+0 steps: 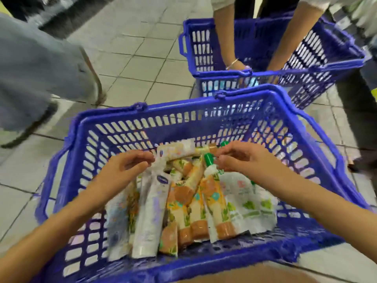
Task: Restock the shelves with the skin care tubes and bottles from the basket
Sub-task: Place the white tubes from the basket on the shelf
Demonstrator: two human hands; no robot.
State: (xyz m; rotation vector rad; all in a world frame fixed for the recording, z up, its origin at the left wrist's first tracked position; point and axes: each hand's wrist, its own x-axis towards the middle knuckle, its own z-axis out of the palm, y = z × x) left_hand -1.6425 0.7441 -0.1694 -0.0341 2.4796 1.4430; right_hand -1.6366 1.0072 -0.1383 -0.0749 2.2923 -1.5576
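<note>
In the blue slotted plastic basket point(179, 111) our left hand point(126, 166) pinches a white tube point(175, 151) and our right hand point(238, 158) curls at a green-capped bottle point(209, 163), grip unclear; next we should probably lift both out.

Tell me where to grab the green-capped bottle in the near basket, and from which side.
Probably grip the bottle by its white shoulder below the cap, coming from above: the cap end lies exposed on top, the lower body wedged among tubes.

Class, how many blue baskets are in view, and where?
2. The near basket fills the lower frame; the far basket stands behind it, upper right. None appears hidden.
</note>
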